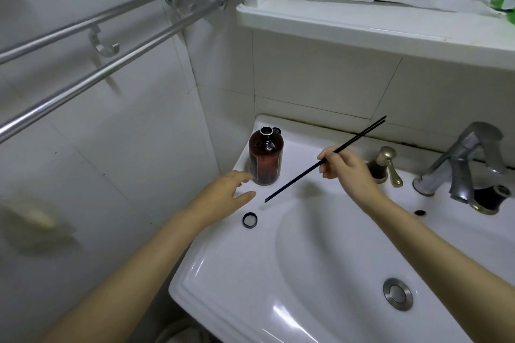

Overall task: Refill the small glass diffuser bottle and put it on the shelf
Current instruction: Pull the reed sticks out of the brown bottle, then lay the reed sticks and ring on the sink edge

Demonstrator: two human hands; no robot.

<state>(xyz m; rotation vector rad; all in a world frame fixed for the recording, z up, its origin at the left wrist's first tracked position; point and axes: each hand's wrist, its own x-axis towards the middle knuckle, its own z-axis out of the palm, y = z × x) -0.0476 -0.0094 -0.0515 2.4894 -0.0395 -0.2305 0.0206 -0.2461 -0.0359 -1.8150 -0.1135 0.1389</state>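
At the centre of the frame, on the white ceramic sink's (223,273) back left corner, stands the large amber glass refill bottle (265,157), upright and uncapped, its open neck catching the light. My left hand (227,198) rests on the sink rim just beside the bottle's base, fingers spread and loose, grasping nothing; whether the fingertips touch the glass I cannot tell. Below it, a small round black cap (250,220) lies on the rim, open side up. My right hand (345,168), right of centre, pinches two thin black reed sticks (326,158) between thumb and fingers; they slant from upper right down to lower left, their low ends hanging just above the rim. Behind that hand sits the small dark glass diffuser bottle (376,171) on the sink's back ledge, mostly hidden by my knuckles and a brass-coloured tap handle (388,161). At the right edge a grey metal faucet (459,159) stands. The white shelf (362,28) runs across the upper right, cut off by the frame.
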